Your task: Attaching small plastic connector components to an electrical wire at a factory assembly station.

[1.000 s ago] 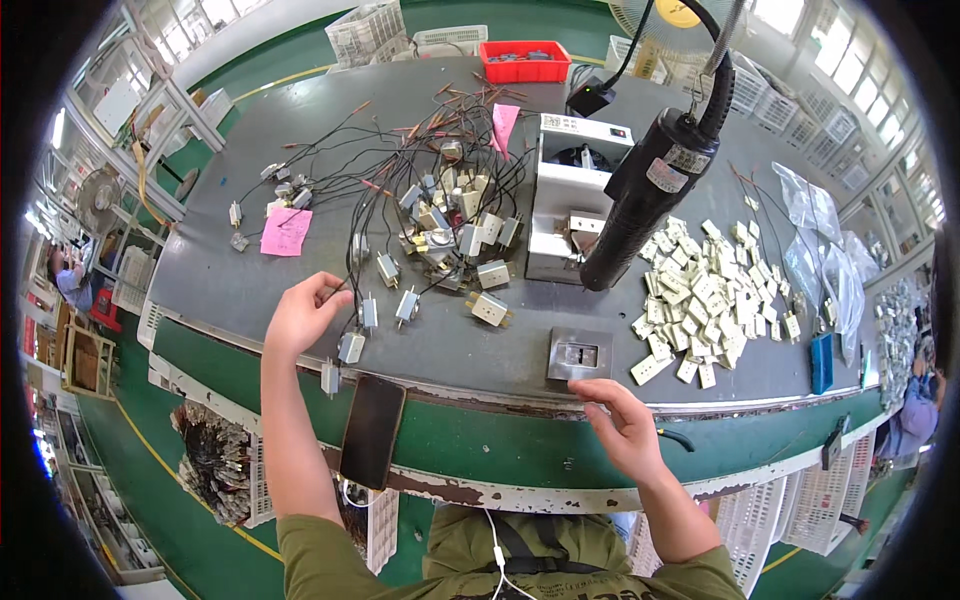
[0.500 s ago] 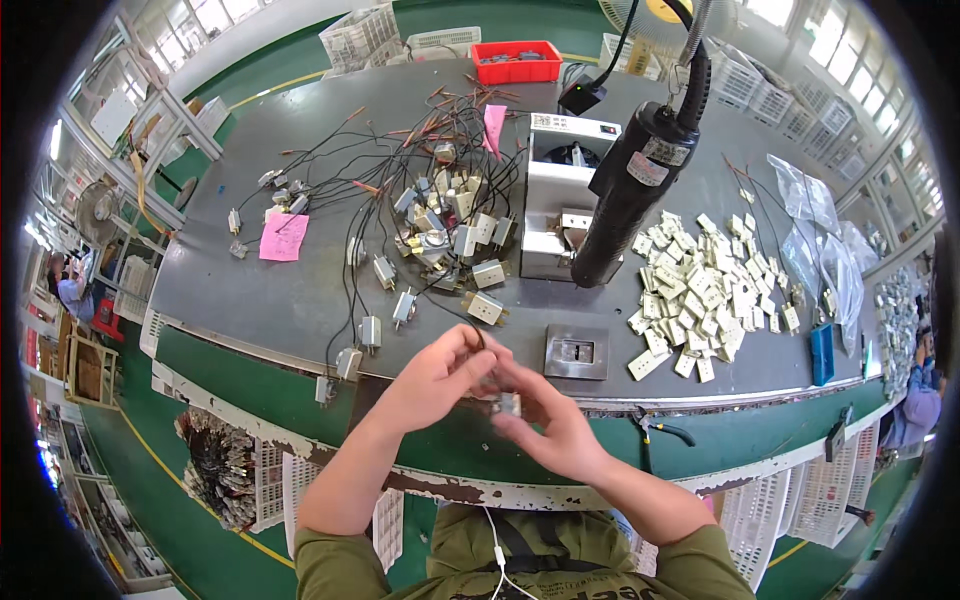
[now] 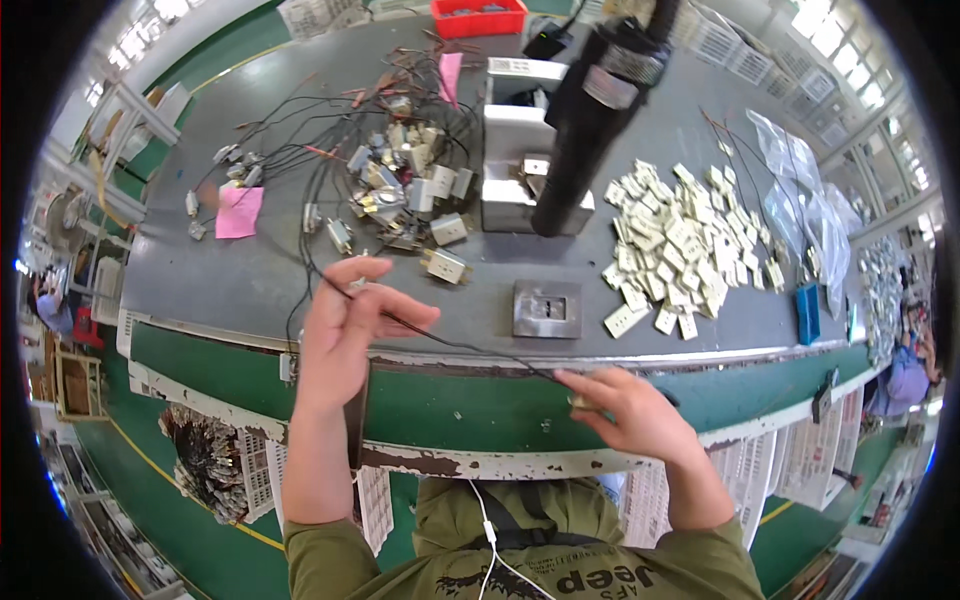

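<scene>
A thin black cable point(image 3: 465, 346) stretches between my two hands above the table's front edge. My left hand point(image 3: 345, 325) has the cable running between its thumb and fingers, its fingertips pointing right. Lower and to the right, my right hand point(image 3: 635, 415) is closed on the cable's end, where a small pale part point(image 3: 580, 402) shows under the fingers; its shape is mostly hidden. A metal block with a recess point(image 3: 547, 309) lies on the table between and beyond the hands. Beyond my left hand is a heap of grey and cream socket blocks point(image 3: 410, 180) with black cables.
A bench device point(image 3: 508, 150) stands at the back middle, with a black electric screwdriver point(image 3: 590, 120) hanging before it. Cream socket covers point(image 3: 680, 240) are heaped on the right, near a blue holder point(image 3: 807, 313) and clear plastic bags point(image 3: 820, 225). A pink note point(image 3: 239, 212) lies left.
My hands have moved apart from their close position, left hand up and left, right hand to the right. The cable is now drawn out between them. The view has shifted slightly.
</scene>
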Tool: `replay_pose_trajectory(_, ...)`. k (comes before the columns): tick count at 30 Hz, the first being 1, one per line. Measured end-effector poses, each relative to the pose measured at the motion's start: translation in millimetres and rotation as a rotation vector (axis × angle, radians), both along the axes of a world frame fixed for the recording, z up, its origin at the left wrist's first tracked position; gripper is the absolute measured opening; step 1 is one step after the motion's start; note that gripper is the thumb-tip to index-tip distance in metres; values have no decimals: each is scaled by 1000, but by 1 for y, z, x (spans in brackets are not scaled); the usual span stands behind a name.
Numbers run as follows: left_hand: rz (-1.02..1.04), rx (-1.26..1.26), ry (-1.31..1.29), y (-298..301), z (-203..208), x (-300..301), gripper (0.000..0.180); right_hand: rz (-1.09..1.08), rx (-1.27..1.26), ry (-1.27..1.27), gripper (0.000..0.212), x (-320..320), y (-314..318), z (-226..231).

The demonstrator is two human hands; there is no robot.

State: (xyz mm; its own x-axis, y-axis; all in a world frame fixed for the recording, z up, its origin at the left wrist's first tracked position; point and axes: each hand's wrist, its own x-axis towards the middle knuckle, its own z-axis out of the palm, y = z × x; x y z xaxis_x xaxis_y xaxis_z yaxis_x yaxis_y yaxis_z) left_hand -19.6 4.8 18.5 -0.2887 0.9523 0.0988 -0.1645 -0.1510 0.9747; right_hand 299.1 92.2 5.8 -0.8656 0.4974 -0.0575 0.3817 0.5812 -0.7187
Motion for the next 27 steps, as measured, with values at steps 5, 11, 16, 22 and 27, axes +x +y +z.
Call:
replay_pose_trajectory(5,111,189,-126,-7,-3,-23,32,-159,212,21,61,-10,3,-3)
replay_pose_trajectory(11,-108,24,29,-10,-20,10,32,-258,185,330,53,-24,-5,-14)
replay_pose_trajectory(16,-175,67,-77,-9,-29,41,30,-246,157,318,46,-36,-6,-13)
replay_pose_trajectory(22,-125,97,-99,-7,-36,36,28,-231,-314,310,45,-29,0,-19)
replay_pose_trajectory(27,-116,105,-121,-11,-29,34,30,-113,-780,284,43,-19,12,-21)
